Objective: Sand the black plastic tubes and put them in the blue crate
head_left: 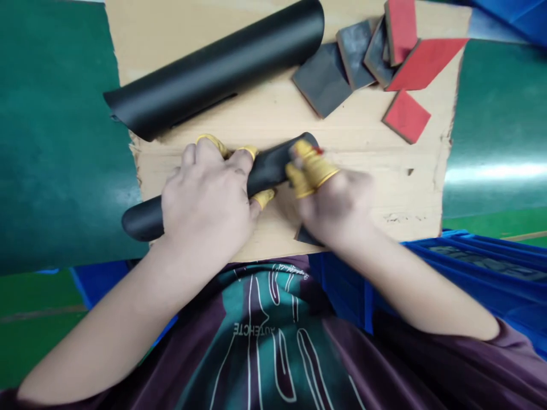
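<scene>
"Where was the slim black piece (269,168)?"

"Under both hands, on the cardboard (359,142) that covered the green table (491,131). It lay aslant: one end low and to the left, past the cardboard's edge, the other up and to the right, farther from the person's body."

"Which hand was nearer which end?"

"The left hand (207,196) lay across the middle, its fingers clamped around the piece, thumb on the near side. The right hand (333,196) was at the upper right end, so from there the length ran off leftward and back toward the body."

"Were the right fingers closed on anything?"

"I couldn't tell. They were bent over that end, blurred, with a speck of red beside them."

"And the wider black piece (222,68)?"

"Just beyond the left hand, untouched, on a similar slant."
</scene>
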{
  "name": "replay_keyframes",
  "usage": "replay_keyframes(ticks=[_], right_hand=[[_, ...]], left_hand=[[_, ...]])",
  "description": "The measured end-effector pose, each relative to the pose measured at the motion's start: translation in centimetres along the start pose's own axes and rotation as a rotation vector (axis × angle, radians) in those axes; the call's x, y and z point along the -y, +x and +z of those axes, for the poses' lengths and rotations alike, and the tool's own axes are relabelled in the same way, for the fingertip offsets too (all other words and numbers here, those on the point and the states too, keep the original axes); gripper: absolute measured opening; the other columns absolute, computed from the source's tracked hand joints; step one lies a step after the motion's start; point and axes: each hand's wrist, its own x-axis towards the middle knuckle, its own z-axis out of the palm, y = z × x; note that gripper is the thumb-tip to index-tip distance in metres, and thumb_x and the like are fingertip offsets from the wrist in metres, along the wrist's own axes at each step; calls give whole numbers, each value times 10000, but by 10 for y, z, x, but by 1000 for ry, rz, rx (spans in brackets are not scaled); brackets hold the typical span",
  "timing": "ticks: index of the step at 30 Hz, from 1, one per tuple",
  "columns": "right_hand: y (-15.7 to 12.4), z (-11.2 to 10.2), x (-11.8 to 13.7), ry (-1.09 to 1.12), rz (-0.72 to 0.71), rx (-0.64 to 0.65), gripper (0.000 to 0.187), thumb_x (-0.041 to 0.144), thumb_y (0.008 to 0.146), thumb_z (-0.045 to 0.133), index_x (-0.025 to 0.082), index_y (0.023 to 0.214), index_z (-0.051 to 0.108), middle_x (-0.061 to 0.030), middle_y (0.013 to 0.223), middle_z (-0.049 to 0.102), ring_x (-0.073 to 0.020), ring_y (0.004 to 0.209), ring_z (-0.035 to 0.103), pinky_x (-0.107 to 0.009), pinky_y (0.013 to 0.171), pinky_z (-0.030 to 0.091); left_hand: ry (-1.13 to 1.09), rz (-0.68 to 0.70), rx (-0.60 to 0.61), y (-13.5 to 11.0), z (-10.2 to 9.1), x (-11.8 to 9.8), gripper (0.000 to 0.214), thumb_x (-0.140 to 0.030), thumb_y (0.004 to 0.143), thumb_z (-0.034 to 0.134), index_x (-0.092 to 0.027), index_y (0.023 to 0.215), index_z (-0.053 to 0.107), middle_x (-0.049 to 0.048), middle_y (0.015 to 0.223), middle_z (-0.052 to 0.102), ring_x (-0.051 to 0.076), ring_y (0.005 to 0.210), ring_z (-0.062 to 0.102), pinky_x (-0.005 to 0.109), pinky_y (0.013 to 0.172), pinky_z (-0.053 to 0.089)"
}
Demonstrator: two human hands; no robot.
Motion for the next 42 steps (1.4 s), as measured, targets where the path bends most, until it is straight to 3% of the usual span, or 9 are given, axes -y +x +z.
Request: replay_keyframes(ticks=[4, 9, 11, 16, 20, 26, 29, 37, 42], right_hand=[[12, -3, -1, -114, 40, 154, 449, 446, 998, 447, 141, 920, 767, -81, 615, 671, -163, 516, 610, -288, 506, 445], [7, -2, 2, -89, -91, -39, 412, 323, 1011, 392, 135, 1026, 758, -50, 570, 656, -148, 446, 564, -288, 454, 405], [3, -1, 5, -55, -173, 1, 399, 337, 1007, 403, 171, 1032, 765, -31, 564, 654, -136, 445, 556, -274, 437, 396], [-3, 1, 9, -16, -3, 7, 408, 376, 1016, 427, 166, 1124, 759, -56, 676, 738, -143, 500, 626, -260, 487, 476], [-14, -2, 6, 114, -115, 51, 345, 352, 991, 488, 200, 1146, 756, -64, 832, 803, -145, 562, 682, -258, 541, 539], [-4, -26, -39, 43, 172, -122, 280, 354, 960, 578, 174, 938, 791, -77, 724, 769, -203, 625, 720, -303, 568, 532], [-7, -26, -38, 135, 234, -185, 339, 436, 982, 547, 180, 1009, 768, -80, 852, 793, -230, 751, 762, -338, 654, 581], [-7, -2, -2, 274, 150, 8, 321, 352, 964, 568, 182, 1155, 764, -101, 1032, 808, -212, 855, 774, -309, 789, 627], [2, -20, 11, 113, 229, 294, 439, 425, 960, 571, 181, 1303, 696, -98, 967, 812, -182, 697, 753, -267, 651, 597]], left_hand=[[18, -17, -25, 1, 0, 0, 351, -331, 734, 714, -276, 1075, 652, 123, 1135, 581, 409, 1174, 546, 533, 937, 505], [71, 11, -11, -1, -2, 0, 358, -300, 743, 684, -250, 1096, 654, 136, 1110, 587, 404, 1158, 561, 513, 902, 518], [86, 6, -1, -1, -2, 0, 376, -309, 755, 668, -231, 1123, 652, 147, 1113, 580, 414, 1151, 566, 520, 889, 519], [97, 18, -38, -1, 1, 1, 382, -347, 735, 702, -262, 1104, 649, 132, 1089, 585, 395, 1130, 560, 504, 867, 534], [108, 23, -45, -1, 3, 1, 366, -330, 755, 664, -265, 1115, 651, 135, 1079, 582, 385, 1120, 561, 494, 843, 543], [46, -4, -93, -1, 4, 5, 381, -411, 744, 704, -319, 1111, 664, 100, 1022, 576, 357, 1064, 564, 462, 848, 531], [81, 18, -81, -2, 3, 4, 442, -426, 755, 710, -322, 1181, 654, 107, 1022, 576, 362, 1059, 569, 452, 827, 532], [213, 54, -28, -1, 0, 2, 500, -418, 843, 632, -251, 1312, 586, 132, 1095, 579, 354, 1118, 555, 423, 827, 516], [141, 152, -84, -6, 1, 17, 333, -379, 914, 435, -181, 1081, 644, 124, 895, 522, 361, 958, 538, 447, 735, 470]])
